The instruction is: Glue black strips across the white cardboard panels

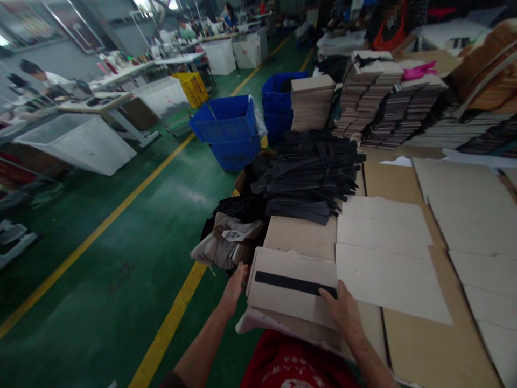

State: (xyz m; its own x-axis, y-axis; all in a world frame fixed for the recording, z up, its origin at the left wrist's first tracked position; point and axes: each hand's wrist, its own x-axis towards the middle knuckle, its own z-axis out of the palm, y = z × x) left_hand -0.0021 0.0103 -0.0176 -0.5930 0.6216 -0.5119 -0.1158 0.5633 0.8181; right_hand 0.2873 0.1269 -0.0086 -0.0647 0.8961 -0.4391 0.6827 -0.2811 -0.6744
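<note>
A beige sheet [278, 264] lies in front of me on the near left corner of the table, on top of other sheets. Across it runs a narrow black strip [283, 281]. My right hand [345, 310] is at the strip's right end, its thumb and fingers closed on it by the sheet's right edge. My left hand [234, 290] is beside the sheet's left edge, fingers stretched out; whether it touches the edge I cannot tell. Beyond the sheet lies a big pile of black strips [302, 172]. A tied bundle of pale pieces [226, 242] sits left of it.
White sheets [383, 269] overlap on the brown tabletop [428, 345] to my right. Tall stacks of cut pieces [371, 91] stand at the back. Blue bins [230, 129] are on the green floor [161, 226] at the left. Other people work at machines and tables farther away.
</note>
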